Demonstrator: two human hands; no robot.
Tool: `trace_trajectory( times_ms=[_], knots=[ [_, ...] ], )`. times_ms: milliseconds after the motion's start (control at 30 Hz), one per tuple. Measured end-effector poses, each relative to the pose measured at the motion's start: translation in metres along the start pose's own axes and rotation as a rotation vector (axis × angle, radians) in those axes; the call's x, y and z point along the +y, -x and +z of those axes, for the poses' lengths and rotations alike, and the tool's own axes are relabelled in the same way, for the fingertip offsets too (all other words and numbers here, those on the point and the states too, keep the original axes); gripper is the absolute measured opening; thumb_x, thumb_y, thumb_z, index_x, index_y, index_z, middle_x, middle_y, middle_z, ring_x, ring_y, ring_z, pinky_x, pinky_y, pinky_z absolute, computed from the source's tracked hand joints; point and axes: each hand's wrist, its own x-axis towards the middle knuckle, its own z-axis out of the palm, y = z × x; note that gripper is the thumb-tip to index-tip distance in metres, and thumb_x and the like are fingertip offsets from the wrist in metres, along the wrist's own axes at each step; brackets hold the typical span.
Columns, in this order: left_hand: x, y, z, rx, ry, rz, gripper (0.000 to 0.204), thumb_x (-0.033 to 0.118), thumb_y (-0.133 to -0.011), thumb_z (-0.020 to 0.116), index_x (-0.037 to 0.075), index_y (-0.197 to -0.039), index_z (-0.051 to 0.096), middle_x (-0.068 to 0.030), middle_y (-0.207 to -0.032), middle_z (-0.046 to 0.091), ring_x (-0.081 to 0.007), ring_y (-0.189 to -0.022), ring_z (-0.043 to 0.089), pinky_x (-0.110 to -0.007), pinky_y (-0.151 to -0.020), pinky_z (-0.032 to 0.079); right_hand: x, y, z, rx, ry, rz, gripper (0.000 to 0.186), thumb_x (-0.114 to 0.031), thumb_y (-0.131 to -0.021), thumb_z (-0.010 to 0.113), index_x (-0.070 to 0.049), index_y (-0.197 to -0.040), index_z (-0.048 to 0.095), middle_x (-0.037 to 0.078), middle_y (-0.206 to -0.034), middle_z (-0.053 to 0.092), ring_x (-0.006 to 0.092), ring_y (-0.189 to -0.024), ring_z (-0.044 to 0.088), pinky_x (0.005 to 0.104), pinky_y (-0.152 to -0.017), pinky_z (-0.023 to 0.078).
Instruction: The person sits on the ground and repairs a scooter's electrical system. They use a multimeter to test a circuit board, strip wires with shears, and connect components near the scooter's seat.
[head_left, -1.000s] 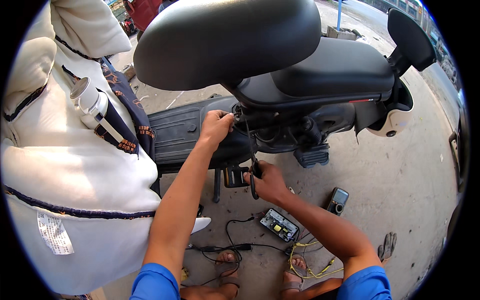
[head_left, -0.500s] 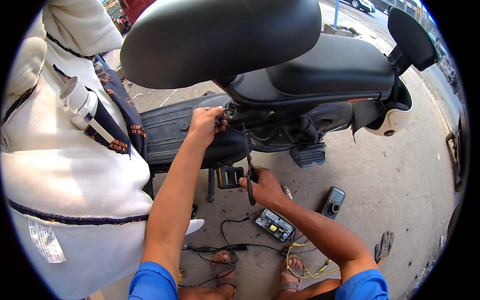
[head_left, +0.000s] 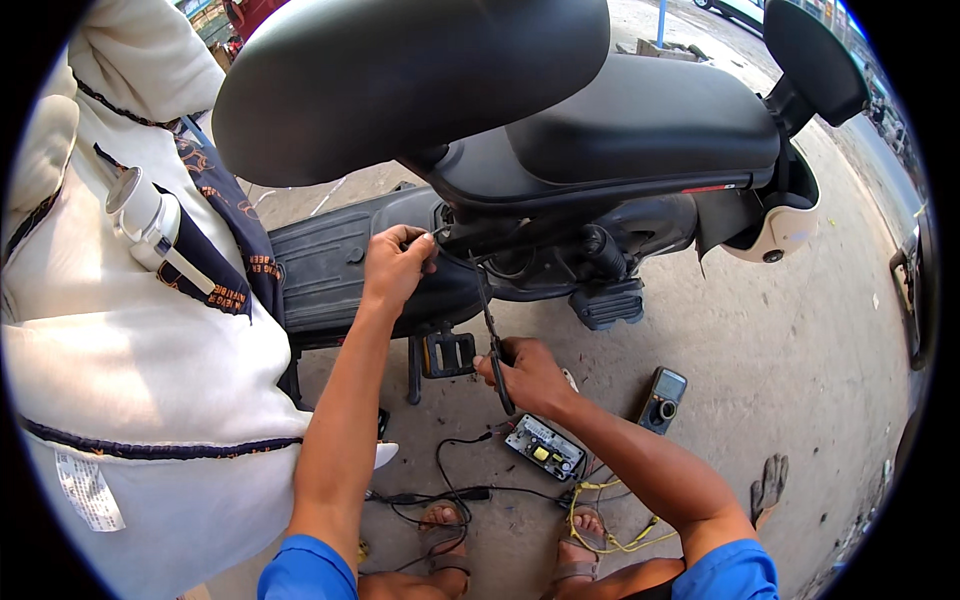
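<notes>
My left hand (head_left: 395,268) is closed in a pinch on the end of a thin dark cable (head_left: 441,231), just under the front of the seat of an electric scooter (head_left: 640,120). The fingers partly cover the cable. Lower and to the right, my right hand (head_left: 532,376) grips a pair of scissors (head_left: 489,318) by the dark handles. Their long blades point up and away toward the scooter's side, tips close to the bodywork below the seat. From this view I cannot tell whether the tips touch anything.
On the ground lie an opened charger with its circuit board showing (head_left: 545,448), a multimeter (head_left: 662,400), black cables (head_left: 455,495), a yellow wire (head_left: 610,545) and a glove (head_left: 769,485). A white padded cover (head_left: 150,370) hangs at left. The scooter's pedal (head_left: 449,355) juts out near my hands.
The scooter has shifted slightly left in view. My left hand has moved slightly down and left, and its grip looks narrower. The scissors tilt a little more to the left; my right hand still holds them.
</notes>
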Motion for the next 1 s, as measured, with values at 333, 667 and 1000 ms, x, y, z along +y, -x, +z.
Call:
trace_trajectory(
  times_ms=[333,667,1000],
  knots=[
    [0.001,-0.005,0.005,0.051,-0.375,0.191,0.021,0.013,-0.091,0.064,-0.002,-0.104,0.069,-0.0091,-0.083,0.069,-0.0174,-0.077,0.065,-0.032,-0.075,0.051,0.012,0.003,0.001,-0.017,0.028,-0.012,0.055,-0.049,-0.086,0.068,0.005,-0.074,0.064,0.02,-0.061,0.061,0.0355,-0.062,0.064,0.046,-0.061,0.047],
    [0.007,-0.028,0.017,-0.058,-0.354,0.213,0.013,0.01,-0.097,0.062,0.001,-0.101,0.069,0.0023,-0.074,0.057,-0.0061,-0.066,0.047,-0.026,-0.06,0.039,0.029,0.023,-0.027,0.077,0.003,-0.004,0.052,-0.043,-0.084,0.068,0.005,-0.069,0.061,0.014,-0.055,0.053,0.0231,-0.054,0.055,0.0415,-0.056,0.044],
    [-0.006,-0.049,0.014,-0.11,-0.316,0.131,0.011,0.006,-0.098,0.059,0.003,-0.103,0.068,0.0052,-0.068,0.053,-0.0037,-0.055,0.041,-0.024,-0.05,0.031,0.044,0.037,-0.045,0.109,-0.108,0.047,0.047,-0.041,-0.083,0.068,0.005,-0.07,0.063,0.019,-0.058,0.056,0.0319,-0.057,0.057,0.0443,-0.06,0.046]
  ],
)
